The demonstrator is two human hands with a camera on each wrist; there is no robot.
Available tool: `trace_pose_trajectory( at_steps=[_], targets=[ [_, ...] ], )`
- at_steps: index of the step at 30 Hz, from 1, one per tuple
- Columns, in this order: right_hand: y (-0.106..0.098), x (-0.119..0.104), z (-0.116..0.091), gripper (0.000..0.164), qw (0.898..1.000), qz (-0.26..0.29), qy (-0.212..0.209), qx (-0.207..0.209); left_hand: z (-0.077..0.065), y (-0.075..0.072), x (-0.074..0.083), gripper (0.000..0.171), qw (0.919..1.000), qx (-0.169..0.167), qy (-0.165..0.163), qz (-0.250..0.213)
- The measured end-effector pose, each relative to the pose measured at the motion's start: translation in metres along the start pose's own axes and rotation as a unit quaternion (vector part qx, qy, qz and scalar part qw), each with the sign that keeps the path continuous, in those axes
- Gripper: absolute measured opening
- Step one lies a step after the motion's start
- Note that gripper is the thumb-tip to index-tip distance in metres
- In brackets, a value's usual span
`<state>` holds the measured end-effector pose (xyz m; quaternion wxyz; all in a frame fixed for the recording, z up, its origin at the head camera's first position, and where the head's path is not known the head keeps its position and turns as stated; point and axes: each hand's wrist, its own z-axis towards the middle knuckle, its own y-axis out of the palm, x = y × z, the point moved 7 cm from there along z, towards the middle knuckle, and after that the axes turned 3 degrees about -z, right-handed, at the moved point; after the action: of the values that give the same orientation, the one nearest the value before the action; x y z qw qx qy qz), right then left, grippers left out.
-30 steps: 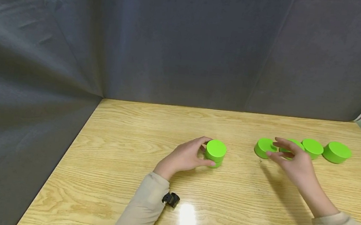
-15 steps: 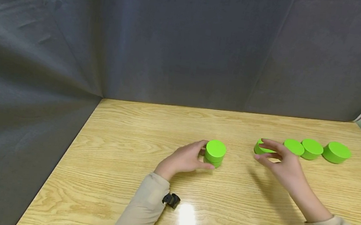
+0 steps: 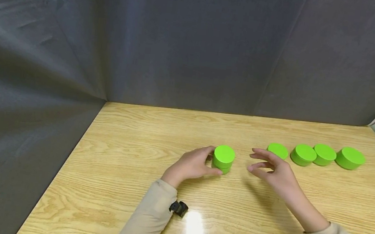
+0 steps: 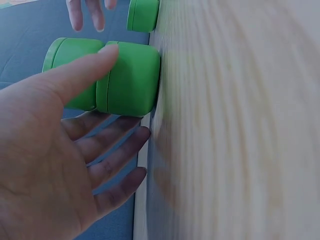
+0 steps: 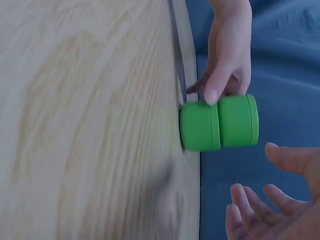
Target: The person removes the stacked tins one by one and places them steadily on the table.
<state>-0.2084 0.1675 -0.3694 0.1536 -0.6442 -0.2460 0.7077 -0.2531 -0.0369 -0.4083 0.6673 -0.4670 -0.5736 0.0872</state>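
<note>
Two round green tins with lids stand one on top of the other mid-table: the upper tin [image 3: 223, 156] sits squarely on the lower tin [image 5: 196, 127]. My left hand [image 3: 192, 164] holds this stack from the left, thumb on the near side at the lower tin and fingers behind. In the left wrist view, the other fingers [image 4: 117, 155] stretch out past the stack. To the right of the stack, apart from it, my right hand [image 3: 278, 176] hovers over the table with fingers spread and nothing in them. It partly covers a green tin [image 3: 277, 149].
To the right of that tin, a row of green tins continues with one tin [image 3: 303, 155], another [image 3: 324, 154] and a wider one [image 3: 350, 158] at the end. They stand on a wooden table [image 3: 122, 202]. A dark cloth [image 3: 195, 48] hangs behind and to the left.
My right hand has moved left, from above the row of tins towards the stack, with nothing in it. The left hand has stayed at the stack, almost still.
</note>
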Motion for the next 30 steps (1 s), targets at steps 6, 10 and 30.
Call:
trace_pose_trajectory(
  at_steps=[6, 10, 30],
  targets=[
    [0.012, -0.009, 0.002, 0.057, 1.000, 0.011, -0.019, -0.009, 0.000, -0.001, 0.001, 0.066, 0.9999, 0.009, -0.001, 0.012],
    [0.016, -0.014, 0.004, 0.057, 1.000, 0.006, -0.029, -0.011, 0.000, -0.001, 0.001, 0.065, 0.9999, 0.007, -0.004, 0.012],
    [0.035, -0.023, 0.013, 0.061, 0.999, 0.011, -0.041, -0.018, 0.001, 0.002, 0.004, 0.064, 0.9997, -0.016, -0.015, 0.010]
  ],
)
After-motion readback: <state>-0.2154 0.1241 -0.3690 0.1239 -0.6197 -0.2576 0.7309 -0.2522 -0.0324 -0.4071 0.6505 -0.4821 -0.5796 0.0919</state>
